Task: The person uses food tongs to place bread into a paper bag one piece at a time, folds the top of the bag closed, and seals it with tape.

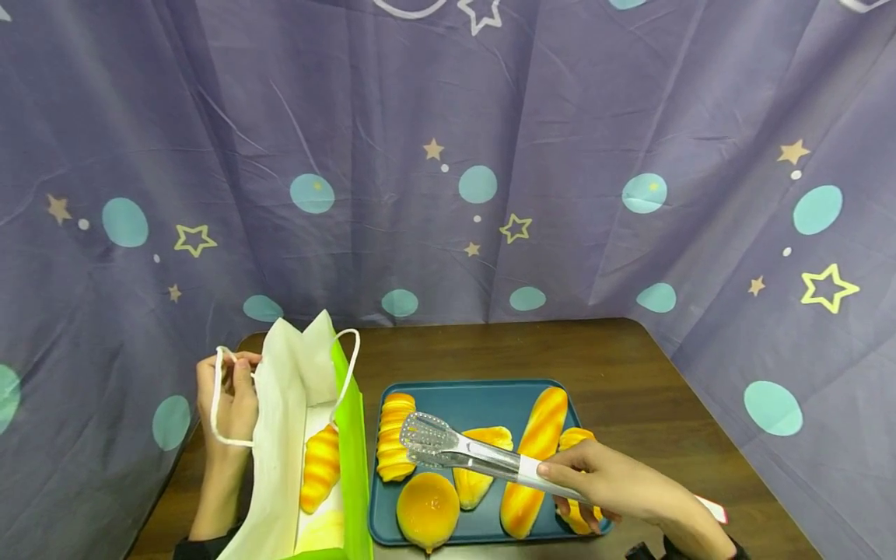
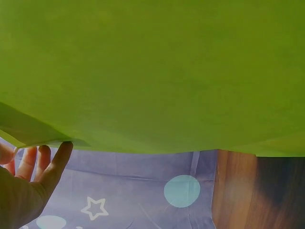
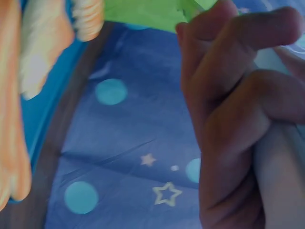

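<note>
My left hand (image 1: 231,404) holds the left edge of a green paper bag (image 1: 360,474) near its white cord handle. In the left wrist view the bag's green side (image 2: 157,81) fills most of the picture. Inside the bag lie a ridged bread roll (image 1: 320,468) and a pale yellow piece (image 1: 322,533). My right hand (image 1: 623,482) grips metal tongs (image 1: 483,456) by their white-sided handle. Their perforated heads hover over the blue tray (image 1: 469,400), between a ridged roll (image 1: 395,435) and a wedge-shaped bread (image 1: 476,482); no bread shows between them.
Also on the tray are a round glazed bun (image 1: 428,509), a long loaf (image 1: 535,459) and another bread (image 1: 575,439) partly hidden under my right hand. The brown wooden table (image 1: 616,373) meets a purple patterned curtain (image 1: 420,257) at the back and sides.
</note>
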{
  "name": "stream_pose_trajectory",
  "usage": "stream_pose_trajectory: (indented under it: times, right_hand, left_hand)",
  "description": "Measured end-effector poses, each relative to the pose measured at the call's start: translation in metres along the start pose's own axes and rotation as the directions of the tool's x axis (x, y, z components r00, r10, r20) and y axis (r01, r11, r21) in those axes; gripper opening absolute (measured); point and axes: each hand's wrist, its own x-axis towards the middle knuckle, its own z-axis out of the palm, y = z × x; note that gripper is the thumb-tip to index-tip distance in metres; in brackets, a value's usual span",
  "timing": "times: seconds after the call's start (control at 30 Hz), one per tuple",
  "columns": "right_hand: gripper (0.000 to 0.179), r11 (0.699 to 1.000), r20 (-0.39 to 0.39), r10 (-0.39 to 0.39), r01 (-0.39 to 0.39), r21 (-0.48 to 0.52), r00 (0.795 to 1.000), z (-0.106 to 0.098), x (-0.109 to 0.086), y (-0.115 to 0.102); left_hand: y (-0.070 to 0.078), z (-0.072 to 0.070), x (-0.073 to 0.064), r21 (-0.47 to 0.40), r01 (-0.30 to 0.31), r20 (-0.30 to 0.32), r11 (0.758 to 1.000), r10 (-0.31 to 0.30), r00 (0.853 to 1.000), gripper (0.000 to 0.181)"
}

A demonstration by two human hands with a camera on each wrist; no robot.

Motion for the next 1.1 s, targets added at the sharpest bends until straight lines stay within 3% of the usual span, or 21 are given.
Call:
stream_pose_trajectory:
  times: [0.37, 0.53, 0.77, 0.93, 1.1]
  right_hand:
    - [0.042, 0.961, -0.045, 0.158, -0.164, -0.222, 0.986, -0.005, 0.034, 0.013]
    - [0.035, 0.942, -0.055, 0.164, -0.173, -0.287, 0.985, -0.003, 0.048, 0.007]
    - [0.035, 0.858, -0.123, 0.202, -0.237, -0.456, 0.972, 0.007, 0.065, -0.009]
    - [0.038, 0.874, -0.101, 0.220, -0.242, -0.422, 0.970, 0.013, 0.077, -0.002]
    - [0.041, 0.883, -0.135, 0.222, -0.258, -0.392, 0.966, 0.020, 0.084, 0.004]
  left_hand:
    - [-0.006, -0.003, -0.002, 0.045, -0.051, 0.016, 0.998, 0.051, 0.999, 0.007]
    - [-0.005, -0.004, -0.003, 0.040, -0.040, 0.001, 0.998, 0.040, 0.999, 0.008]
    - [-0.005, -0.006, -0.006, 0.064, -0.045, -0.012, 0.997, 0.045, 0.999, 0.007]
    - [-0.004, -0.004, -0.007, 0.065, -0.036, -0.012, 0.997, 0.037, 0.999, 0.007]
    - [-0.003, -0.003, -0.003, 0.033, -0.070, -0.002, 0.997, 0.070, 0.998, 0.006]
